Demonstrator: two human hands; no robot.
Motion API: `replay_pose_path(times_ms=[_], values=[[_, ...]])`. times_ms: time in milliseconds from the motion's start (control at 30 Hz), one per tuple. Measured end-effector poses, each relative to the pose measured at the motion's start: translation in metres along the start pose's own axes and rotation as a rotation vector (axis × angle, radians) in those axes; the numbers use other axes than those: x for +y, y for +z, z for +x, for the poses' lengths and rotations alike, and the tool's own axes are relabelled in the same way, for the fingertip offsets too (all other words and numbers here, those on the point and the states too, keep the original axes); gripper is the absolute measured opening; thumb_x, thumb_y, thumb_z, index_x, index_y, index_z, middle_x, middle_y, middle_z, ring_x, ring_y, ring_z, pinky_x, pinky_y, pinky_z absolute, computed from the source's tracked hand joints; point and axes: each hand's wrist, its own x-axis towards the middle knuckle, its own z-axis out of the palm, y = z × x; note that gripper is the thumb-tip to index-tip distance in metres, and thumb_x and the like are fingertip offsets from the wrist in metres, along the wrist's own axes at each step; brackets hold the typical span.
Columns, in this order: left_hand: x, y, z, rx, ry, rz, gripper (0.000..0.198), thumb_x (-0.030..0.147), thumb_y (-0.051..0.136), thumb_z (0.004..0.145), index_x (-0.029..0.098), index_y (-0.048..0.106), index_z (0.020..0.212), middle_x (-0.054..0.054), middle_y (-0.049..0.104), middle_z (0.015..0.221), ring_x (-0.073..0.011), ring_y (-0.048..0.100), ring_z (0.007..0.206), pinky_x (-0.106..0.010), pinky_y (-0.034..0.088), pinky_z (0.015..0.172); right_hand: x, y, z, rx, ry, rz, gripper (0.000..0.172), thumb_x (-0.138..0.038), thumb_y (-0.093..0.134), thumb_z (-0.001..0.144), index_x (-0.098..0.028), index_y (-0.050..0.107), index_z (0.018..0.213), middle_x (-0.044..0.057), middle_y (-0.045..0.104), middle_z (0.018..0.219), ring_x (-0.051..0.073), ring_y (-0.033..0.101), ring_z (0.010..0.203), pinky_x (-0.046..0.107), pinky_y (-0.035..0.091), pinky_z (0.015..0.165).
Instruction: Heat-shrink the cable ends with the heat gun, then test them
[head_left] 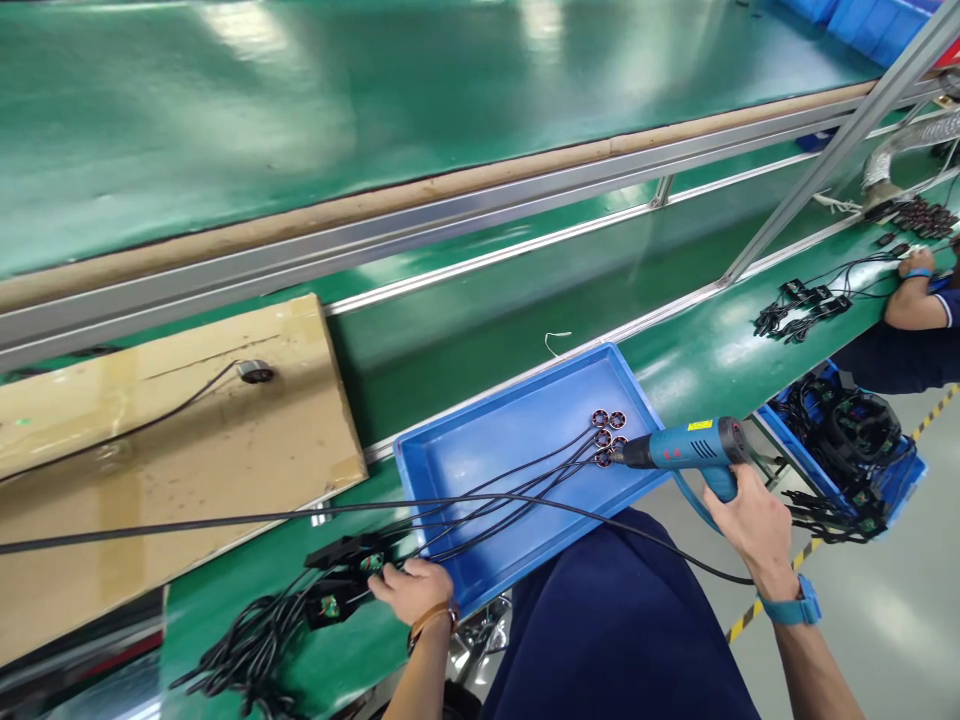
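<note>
I've got my right hand (750, 520) wrapped tight around the grip of the blue-bodied heat gun (686, 447), its dark nozzle levelled at the cluster of small round copper-wound motors (607, 436) lying at the far right of the shallow blue plastic tray (480, 465). My left hand (411, 590) is closed on the black circuit modules (352, 575) at the near end of the thin black leads (510, 490), pinning them on the green bench (697, 365) just outside the tray. I'd call this the heating step: nozzle almost touching the nearest motor. Next calls for a steady wrist, keeping the hot tip off the plastic and the leads taut. A co-worker's arm (911, 300) rests at the far right.
</note>
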Motion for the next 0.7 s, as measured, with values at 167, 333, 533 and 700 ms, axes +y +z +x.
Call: replay_pose_path(times_ms=[167, 333, 533, 700], values=[[0.0001, -0.0001, -0.0009, 0.003, 0.010, -0.006, 0.069, 0.036, 0.032, 0.094, -0.012, 0.051, 0.138, -0.034, 0.043, 0.143, -0.0421, 0.039, 0.140, -0.054, 0.039, 0.113, -0.0012, -0.0026, 0.0024, -0.021, -0.002, 0.003, 0.036, -0.048, 0.054, 0.089, -0.023, 0.051, 0.114, 0.001, 0.064, 0.101, 0.024, 0.063, 0.084, 0.031, 0.031, 0.063], [0.0049, -0.0036, -0.0023, -0.003, -0.016, -0.008, 0.066, 0.035, 0.033, 0.094, -0.012, 0.051, 0.138, -0.034, 0.042, 0.145, -0.0437, 0.039, 0.140, -0.057, 0.039, 0.112, -0.0023, -0.0036, 0.0033, -0.013, 0.007, 0.002, 0.035, -0.049, 0.054, 0.089, -0.024, 0.052, 0.113, 0.001, 0.064, 0.102, 0.023, 0.063, 0.083, 0.031, 0.031, 0.064], [0.0081, -0.0075, -0.0038, -0.017, -0.029, -0.012, 0.063, 0.032, 0.036, 0.095, -0.010, 0.050, 0.140, -0.033, 0.042, 0.146, -0.0429, 0.038, 0.141, -0.056, 0.037, 0.114, -0.0014, 0.0004, 0.0045, 0.016, -0.027, -0.006, 0.034, -0.049, 0.053, 0.089, -0.023, 0.052, 0.112, 0.001, 0.064, 0.101, 0.022, 0.061, 0.079, 0.030, 0.029, 0.062], [0.0057, -0.0051, -0.0027, -0.016, -0.017, -0.016, 0.062, 0.030, 0.036, 0.095, -0.011, 0.051, 0.139, -0.033, 0.043, 0.145, -0.0424, 0.037, 0.142, -0.055, 0.037, 0.115, -0.0004, 0.0024, 0.0057, 0.017, -0.035, -0.002, 0.035, -0.049, 0.054, 0.089, -0.023, 0.052, 0.113, 0.000, 0.064, 0.100, 0.021, 0.061, 0.079, 0.029, 0.028, 0.061]])
